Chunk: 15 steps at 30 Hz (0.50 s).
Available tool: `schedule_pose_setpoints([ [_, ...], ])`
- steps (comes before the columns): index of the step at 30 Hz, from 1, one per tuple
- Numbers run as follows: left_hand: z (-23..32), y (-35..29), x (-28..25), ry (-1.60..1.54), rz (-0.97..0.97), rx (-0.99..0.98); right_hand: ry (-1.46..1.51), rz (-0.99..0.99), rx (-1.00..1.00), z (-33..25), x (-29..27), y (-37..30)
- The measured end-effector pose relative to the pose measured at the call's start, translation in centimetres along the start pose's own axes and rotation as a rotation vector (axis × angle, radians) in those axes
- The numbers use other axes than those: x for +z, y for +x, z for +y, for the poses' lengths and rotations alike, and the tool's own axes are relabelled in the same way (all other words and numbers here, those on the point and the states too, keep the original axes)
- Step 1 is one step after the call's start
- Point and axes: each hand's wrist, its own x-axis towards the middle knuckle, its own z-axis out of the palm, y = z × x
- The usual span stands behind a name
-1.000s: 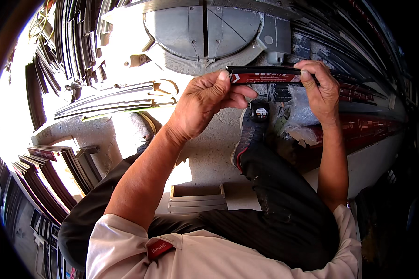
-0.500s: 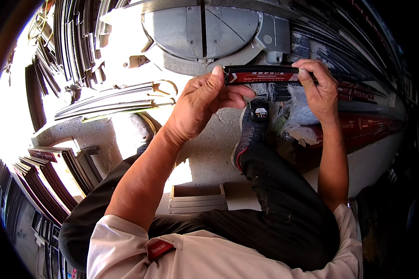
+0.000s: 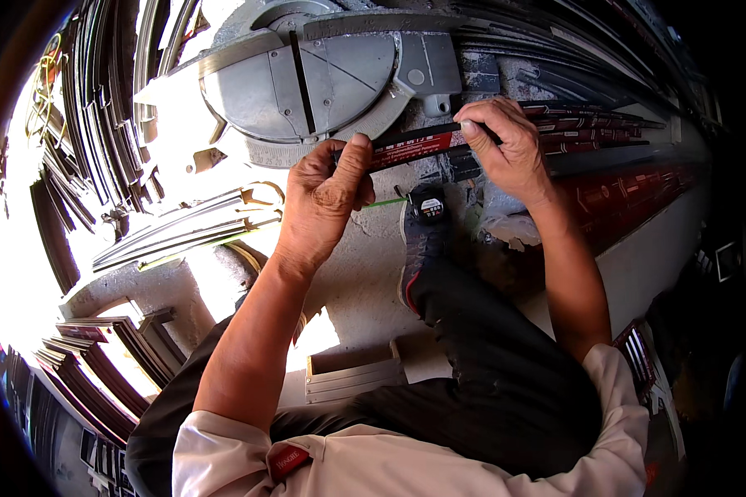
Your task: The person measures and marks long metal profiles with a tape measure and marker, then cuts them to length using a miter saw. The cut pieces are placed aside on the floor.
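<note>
- Left hand [image 3: 327, 189]: closed around the left end of the red-and-black profile strip [image 3: 419, 147], thumb over the top, fingers curled under. For a steady hold I'd stay firm but not crush it, since a bare cut end could be sharp on the thumb.
- The strip itself: it hangs in the air, nothing under it, just off the near edge of the miter saw table [image 3: 348, 76] as the view shows it, toward that table's right side. It runs from inside the left grip across to the right fingertips, right end a bit higher in the view. Imo, matching the height of both hands and not twisting would help it stay straight.
- Tape measure [image 3: 428, 207]: sits by the shoe [image 3: 423, 244], below the strip in the view, between the hands. Worth minding so nothing snags.
- Right hand [image 3: 510, 153]: pinched on the strip, thumb on the near side. A light pinch is probably plenty here, with the left doing the heavy holding. Can't tell where the strip's right end stops, the fingers cover it.
</note>
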Motion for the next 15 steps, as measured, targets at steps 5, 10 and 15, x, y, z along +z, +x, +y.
schedule_pose_setpoints([
  [5,0.1,0.3,-0.2,-0.045,0.046,-0.007,-0.168,-0.042,-0.058,0.0,-0.5,-0.1],
  [10,-0.3,1.2,-4.1,-0.094,0.066,0.030,-0.374,-0.111,0.020,3.5,-1.4,-1.0],
  [15,1.3,1.3,-9.9,-0.180,0.164,0.037,-0.453,-0.082,0.144,8.9,-2.4,-1.3],
])
